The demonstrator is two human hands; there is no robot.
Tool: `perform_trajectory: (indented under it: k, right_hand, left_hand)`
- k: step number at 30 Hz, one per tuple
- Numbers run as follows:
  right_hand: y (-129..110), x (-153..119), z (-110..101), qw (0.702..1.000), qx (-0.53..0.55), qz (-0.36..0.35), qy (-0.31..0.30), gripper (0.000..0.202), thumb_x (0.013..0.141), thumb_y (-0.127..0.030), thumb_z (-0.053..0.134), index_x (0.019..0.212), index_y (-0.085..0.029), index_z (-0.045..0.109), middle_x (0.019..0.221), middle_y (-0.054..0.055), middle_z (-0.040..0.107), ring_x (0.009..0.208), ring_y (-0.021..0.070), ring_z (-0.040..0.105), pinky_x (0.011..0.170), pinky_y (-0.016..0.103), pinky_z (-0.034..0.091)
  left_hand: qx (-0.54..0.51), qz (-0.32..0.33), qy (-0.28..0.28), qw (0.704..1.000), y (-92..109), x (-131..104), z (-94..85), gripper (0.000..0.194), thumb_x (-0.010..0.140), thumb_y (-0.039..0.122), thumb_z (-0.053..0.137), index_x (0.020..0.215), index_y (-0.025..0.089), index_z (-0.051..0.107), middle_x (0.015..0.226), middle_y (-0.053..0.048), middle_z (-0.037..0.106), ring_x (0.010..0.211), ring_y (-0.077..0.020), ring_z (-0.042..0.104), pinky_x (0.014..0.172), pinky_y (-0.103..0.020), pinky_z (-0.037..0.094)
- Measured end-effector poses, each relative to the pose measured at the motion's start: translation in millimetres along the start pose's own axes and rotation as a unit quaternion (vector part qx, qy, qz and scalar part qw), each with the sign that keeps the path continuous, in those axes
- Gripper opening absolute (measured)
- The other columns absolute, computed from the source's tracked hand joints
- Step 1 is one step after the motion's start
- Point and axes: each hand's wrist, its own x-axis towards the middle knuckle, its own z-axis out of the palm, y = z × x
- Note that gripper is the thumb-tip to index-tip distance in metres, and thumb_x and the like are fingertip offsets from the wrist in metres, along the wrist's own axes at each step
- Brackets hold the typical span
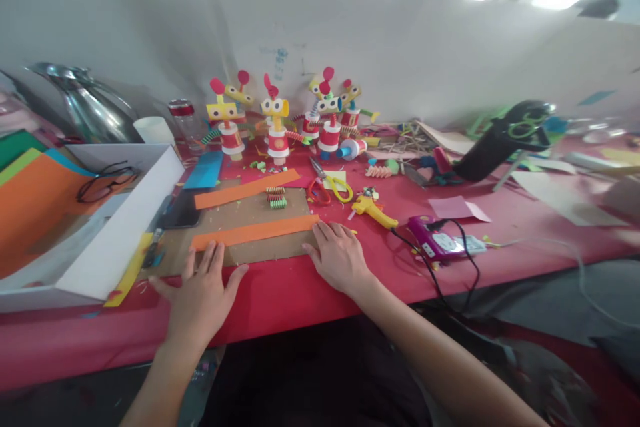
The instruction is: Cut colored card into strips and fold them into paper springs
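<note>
An orange paper strip (255,234) lies across a brown cardboard sheet (270,253) at the front of the red table. My left hand (203,290) rests with fingers spread, its fingertips touching the strip's left end. At the other end, my right hand (340,253) lies flat with its fingertips on the strip. Behind it is a second orange strip (247,189), set at a slant. Small folded paper springs (276,198) sit between the two strips. Scissors with red and yellow handles (327,187) lie beyond my right hand, and a yellow glue gun (374,211) is to its right.
A white box (140,213) with coloured paper and glasses stands at left, near a metal jug (93,107). Several paper-cup figures (279,140) line the back. At right are a purple power strip (435,238) with cords and a black cylindrical holder (500,140).
</note>
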Motion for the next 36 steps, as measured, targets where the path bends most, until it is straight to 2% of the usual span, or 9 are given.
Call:
perform_trajectory:
  k: [4,6,8,11,14,17,21,27,36]
  right_hand:
    - [1.8,25.0,-14.1,1.000,0.003,-0.002,0.008,0.039,0.098,-0.039,0.040,0.093,-0.016,0.071,0.104,0.015,0.067,0.108,0.0302,0.052,0.091,0.044,0.042]
    - [3.6,42.8,-15.2,1.000,0.028,-0.004,0.010,0.029,0.094,-0.038,0.050,0.098,-0.017,0.070,0.106,0.014,0.066,0.109,0.0290,0.051,0.091,0.042,0.042]
    - [6.4,58.2,-10.8,0.998,0.062,-0.015,-0.017,0.033,0.087,-0.039,0.062,0.111,-0.017,0.065,0.109,0.012,0.065,0.107,0.0268,0.052,0.091,0.040,0.042]
    - [12.9,69.7,1.4,0.992,0.108,-0.029,-0.066,0.041,0.079,-0.035,0.073,0.115,-0.018,0.063,0.111,0.010,0.064,0.106,0.0245,0.055,0.091,0.038,0.042]
    - [20.5,70.2,10.4,0.983,0.163,-0.021,-0.082,0.036,0.076,-0.032,0.076,0.108,-0.020,0.066,0.108,0.008,0.064,0.104,0.0232,0.056,0.088,0.036,0.043]
    - [26.4,69.5,12.4,0.975,0.206,-0.020,-0.085,0.031,0.076,-0.029,0.075,0.105,-0.018,0.068,0.099,0.007,0.065,0.096,0.0204,0.058,0.084,0.033,0.044]
    - [32.3,72.3,12.8,0.968,0.241,-0.027,-0.065,0.011,0.078,-0.017,0.071,0.089,-0.016,0.070,0.088,0.004,0.067,0.085,0.0155,0.060,0.078,0.028,0.043]
    - [38.1,71.4,12.2,0.961,0.267,-0.016,-0.075,0.026,0.073,-0.022,0.077,0.096,-0.016,0.067,0.084,0.001,0.068,0.078,0.0133,0.061,0.068,0.023,0.042]
    - [30.0,64.0,13.4,0.971,0.234,-0.014,-0.054,0.013,0.077,-0.018,0.073,0.089,-0.016,0.068,0.088,0.004,0.068,0.086,0.0170,0.059,0.075,0.027,0.041]
  left_hand:
    - [-0.001,0.092,0.088,0.992,17.7,33.7,-10.1,0.048,0.093,0.041,0.039,0.130,0.015,0.057,0.141,-0.013,0.052,0.130,-0.0381,0.037,0.104,-0.061,0.029]
    - [-0.035,0.159,0.069,0.984,31.0,58.2,-11.6,0.038,0.092,0.029,0.041,0.120,0.016,0.064,0.130,-0.011,0.061,0.116,-0.0326,0.047,0.100,-0.051,0.037]
    - [-0.063,0.212,0.031,0.975,43.6,80.5,-7.1,0.034,0.091,0.022,0.041,0.110,0.016,0.068,0.110,-0.011,0.068,0.105,-0.0288,0.052,0.094,-0.045,0.042]
    - [-0.093,0.246,0.008,0.965,54.4,100.1,9.7,0.028,0.090,0.023,0.046,0.108,0.017,0.067,0.100,-0.012,0.066,0.102,-0.0278,0.052,0.091,-0.044,0.043]
    - [-0.118,0.256,0.003,0.959,54.3,104.1,27.4,0.025,0.090,0.025,0.050,0.109,0.017,0.064,0.103,-0.012,0.062,0.102,-0.0269,0.051,0.090,-0.043,0.042]
    - [-0.126,0.258,0.002,0.958,51.1,103.1,34.5,0.022,0.089,0.029,0.051,0.104,0.019,0.064,0.102,-0.010,0.060,0.101,-0.0267,0.051,0.091,-0.043,0.041]
    - [-0.134,0.264,0.009,0.955,51.6,102.4,30.3,0.017,0.089,0.026,0.051,0.097,0.020,0.065,0.104,-0.009,0.061,0.102,-0.0259,0.052,0.091,-0.042,0.039]
    - [-0.110,0.259,-0.001,0.960,57.4,100.1,26.9,0.019,0.089,0.020,0.048,0.101,0.020,0.062,0.107,-0.009,0.062,0.103,-0.0276,0.052,0.087,-0.041,0.038]
    - [-0.068,0.254,0.003,0.965,60.9,95.3,25.8,0.022,0.088,0.016,0.047,0.106,0.021,0.060,0.108,-0.009,0.062,0.105,-0.0283,0.053,0.085,-0.042,0.034]
